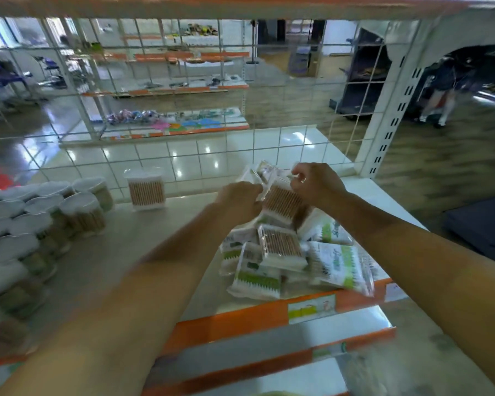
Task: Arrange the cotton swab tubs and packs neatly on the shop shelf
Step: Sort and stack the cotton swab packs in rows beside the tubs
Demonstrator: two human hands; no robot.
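Note:
My left hand (240,200) and my right hand (315,182) both grip a clear pack of wooden cotton swabs (283,200), lifted above the shelf (143,247). Under the hands lies a loose pile of swab packs (283,252), some with green-and-white labels, near the shelf's front right. One square pack (145,190) stands upright alone near the wire back. Round swab tubs with white lids (40,218) stand in rows on the left. The picture is blurred by motion.
A white wire grid (183,155) closes the back of the shelf, and a white upright post (389,118) stands at the right. The upper shelf's orange edge (240,4) hangs overhead. Lower shelves with orange strips (269,352) jut out below.

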